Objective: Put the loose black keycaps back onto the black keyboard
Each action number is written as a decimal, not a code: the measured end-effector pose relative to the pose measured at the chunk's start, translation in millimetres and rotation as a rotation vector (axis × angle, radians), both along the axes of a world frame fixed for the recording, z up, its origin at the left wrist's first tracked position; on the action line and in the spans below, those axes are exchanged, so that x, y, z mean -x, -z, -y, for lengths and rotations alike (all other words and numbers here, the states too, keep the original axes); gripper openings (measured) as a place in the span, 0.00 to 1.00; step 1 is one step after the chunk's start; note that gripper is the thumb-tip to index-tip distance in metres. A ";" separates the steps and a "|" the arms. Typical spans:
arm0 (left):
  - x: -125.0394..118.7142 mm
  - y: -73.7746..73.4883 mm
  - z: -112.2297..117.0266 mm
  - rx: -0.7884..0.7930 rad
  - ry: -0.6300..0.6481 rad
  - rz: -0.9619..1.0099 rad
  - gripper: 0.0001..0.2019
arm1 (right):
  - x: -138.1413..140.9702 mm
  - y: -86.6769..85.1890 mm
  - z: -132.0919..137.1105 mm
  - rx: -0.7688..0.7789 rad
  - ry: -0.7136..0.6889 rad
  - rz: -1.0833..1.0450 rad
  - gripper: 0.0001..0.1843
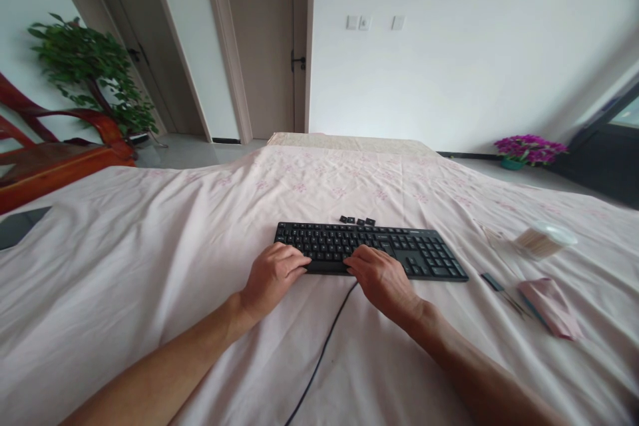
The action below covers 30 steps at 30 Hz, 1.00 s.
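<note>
A black keyboard [424,249] lies across the pink tablecloth in front of me. My left hand [279,273] is at its near left part, with fingers drawn together and tips at the front edge. My right hand [379,273] grips the near edge around the middle, thumb and fingers closed. Between the two sets of fingertips runs a long dark strip that looks like the space bar [327,267]. Several loose black keycaps [370,221] lie just beyond the keyboard's back edge. My palms hide some of the lower keys.
A black cable [324,346] trails toward me. At right are a clear tub of cotton swabs [542,241], a folded pink cloth [552,306], metal tweezers [516,304] and a small dark piece [492,281]. A dark flat object [22,227] lies far left, near a wooden chair [64,160].
</note>
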<state>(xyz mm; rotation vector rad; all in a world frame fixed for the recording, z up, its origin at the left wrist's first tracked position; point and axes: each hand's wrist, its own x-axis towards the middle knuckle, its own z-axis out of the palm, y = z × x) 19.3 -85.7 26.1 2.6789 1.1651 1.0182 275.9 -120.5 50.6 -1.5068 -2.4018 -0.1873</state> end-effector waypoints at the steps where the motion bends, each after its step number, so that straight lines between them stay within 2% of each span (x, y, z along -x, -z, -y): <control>1: -0.1 0.6 0.3 -0.041 0.012 -0.029 0.08 | -0.1 0.1 0.0 -0.003 -0.001 -0.002 0.08; 5: -1.1 -1.1 1.8 -0.193 0.049 -0.146 0.09 | -0.5 2.0 -0.3 0.000 -0.008 -0.030 0.08; 10: -3.8 -4.6 4.4 -0.274 0.048 -0.230 0.10 | 2.0 4.1 -0.1 -0.005 0.002 -0.037 0.10; 18: -2.6 -1.7 12.6 -0.339 0.033 -0.331 0.14 | 2.5 3.7 -0.5 -0.024 -0.009 -0.106 0.07; 30: -4.7 -4.3 19.7 -0.309 0.022 -0.352 0.16 | 1.6 4.0 -0.6 -0.050 -0.020 -0.086 0.07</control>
